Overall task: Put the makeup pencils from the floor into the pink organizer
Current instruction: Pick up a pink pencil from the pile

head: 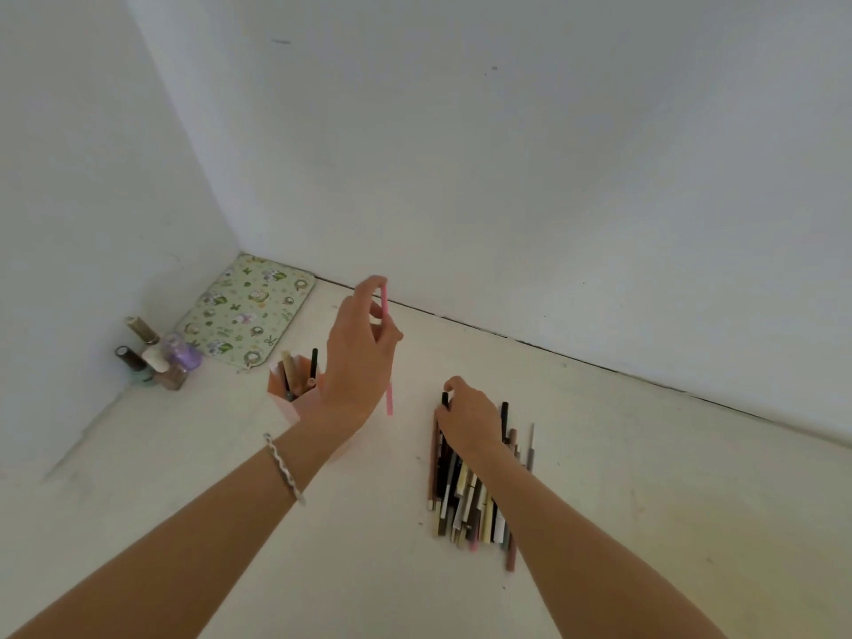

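Pink pencil pinched upright in my left hand, just right of the organizer and above its rim. Best to shift left, hold it vertical, and lower it tip-first. Right hand pinches a black pencil on the floor pile, further right of the organizer.

pencils upright in organizer, open floor beside

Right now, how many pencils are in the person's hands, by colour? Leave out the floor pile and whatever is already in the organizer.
Pink pencil: 1, held upright in the left hand
Black pencil: 1, its top end pinched by the right hand
Total: 2
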Demonstrator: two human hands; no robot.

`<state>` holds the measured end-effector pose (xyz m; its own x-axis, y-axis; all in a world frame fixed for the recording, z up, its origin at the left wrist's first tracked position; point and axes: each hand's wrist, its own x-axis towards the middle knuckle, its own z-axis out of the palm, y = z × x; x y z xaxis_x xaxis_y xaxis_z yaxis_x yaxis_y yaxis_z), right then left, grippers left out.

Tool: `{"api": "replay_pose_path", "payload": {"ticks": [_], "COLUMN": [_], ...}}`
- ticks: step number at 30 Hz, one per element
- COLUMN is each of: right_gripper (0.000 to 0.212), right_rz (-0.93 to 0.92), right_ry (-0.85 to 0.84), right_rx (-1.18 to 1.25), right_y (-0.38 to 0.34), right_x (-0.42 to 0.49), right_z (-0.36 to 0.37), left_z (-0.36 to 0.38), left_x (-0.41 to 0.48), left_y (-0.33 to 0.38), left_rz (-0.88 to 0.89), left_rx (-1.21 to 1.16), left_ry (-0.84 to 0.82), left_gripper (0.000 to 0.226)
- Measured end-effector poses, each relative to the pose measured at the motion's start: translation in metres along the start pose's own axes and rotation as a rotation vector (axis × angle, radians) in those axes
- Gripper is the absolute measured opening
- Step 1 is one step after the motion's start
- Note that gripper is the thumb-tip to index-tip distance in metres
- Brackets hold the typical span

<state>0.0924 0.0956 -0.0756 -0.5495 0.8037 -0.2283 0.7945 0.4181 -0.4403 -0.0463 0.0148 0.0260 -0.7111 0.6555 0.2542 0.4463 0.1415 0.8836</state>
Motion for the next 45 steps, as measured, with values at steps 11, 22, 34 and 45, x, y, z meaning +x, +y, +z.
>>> {"api": "replay_pose_path", "payload": {"ticks": [11, 22, 34, 45], "right_gripper": [0.02, 0.022, 0.019, 0.029], "right_rz": [-0.092, -0.346, -0.502, -0.072], "right_ry": [0.434, 0.643, 0.382, 0.346], "right_rx": [0.671, 0.86, 0.316, 0.429], "right_y": [-0.069, -0.159, -0.149, -0.048], "right_x": [0.009, -0.016, -0.036, -0.031], "right_z": [-0.075, -0.086, -0.013, -0.063], "left_z": [-0.11, -0.124, -0.121, 0.028], "left_x": [0.031, 0.008, 0.005, -0.062], "left_y": [-0.015, -0.053, -0.022, -0.025], "left_rz": [-0.004, 0.168, 0.029, -0.202], "left_rx": [-0.077, 0.327, 0.045, 0.558], "left_ry": [0.347, 0.234, 0.136, -0.594], "left_gripper": [0.038, 0.02, 0.034, 0.028]}}
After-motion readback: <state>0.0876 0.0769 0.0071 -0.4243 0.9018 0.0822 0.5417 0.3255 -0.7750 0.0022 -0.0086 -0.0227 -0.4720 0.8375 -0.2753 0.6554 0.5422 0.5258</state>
